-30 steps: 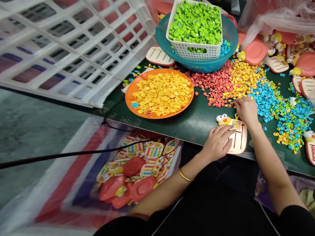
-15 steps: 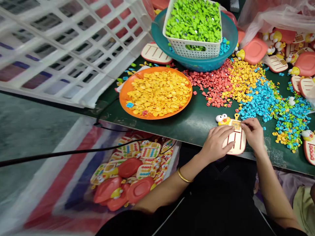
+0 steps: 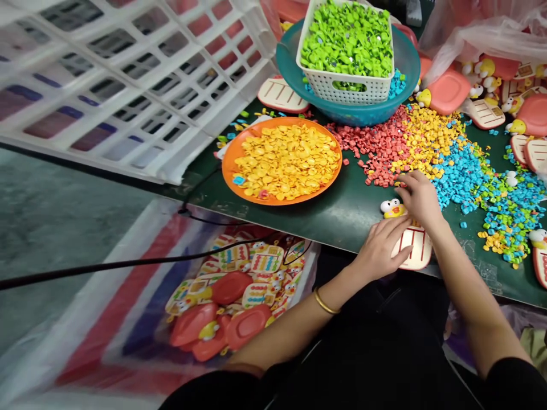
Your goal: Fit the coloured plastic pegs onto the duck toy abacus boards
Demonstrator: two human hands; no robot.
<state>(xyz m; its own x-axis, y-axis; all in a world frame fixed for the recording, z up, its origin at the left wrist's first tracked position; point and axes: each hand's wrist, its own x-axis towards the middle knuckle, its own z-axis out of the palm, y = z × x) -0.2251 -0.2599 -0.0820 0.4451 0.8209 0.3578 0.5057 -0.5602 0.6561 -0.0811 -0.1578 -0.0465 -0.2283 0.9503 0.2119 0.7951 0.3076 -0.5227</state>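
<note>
My left hand [image 3: 380, 245] lies over a cream toy board [image 3: 414, 247] with red grooves, fingers stretched out and thumb apart, resting on it. A white-eyed yellow duck head [image 3: 392, 208] sticks out at the board's top left. My right hand [image 3: 419, 199] is above the board's top, at the near edge of the red pieces [image 3: 380, 151]. Its fingers are bent, with thumb and index tips close together; anything between them is too small to make out. My right hand covers the board's upper right part.
An orange plate [image 3: 228, 171] of yellow pieces stands left. Behind it, a white basket [image 3: 346, 91] of green pieces sits in a teal basin [image 3: 290, 62]. Yellow pieces [image 3: 429, 134] and blue pieces [image 3: 461, 171] lie right. A white crate [image 3: 179, 165] leans left; finished-looking toys [image 3: 248, 327] lie below.
My right hand has left the small panel at the board's top and moved up and left to the red pieces. My left hand stays on the board. The view has shifted slightly.
</note>
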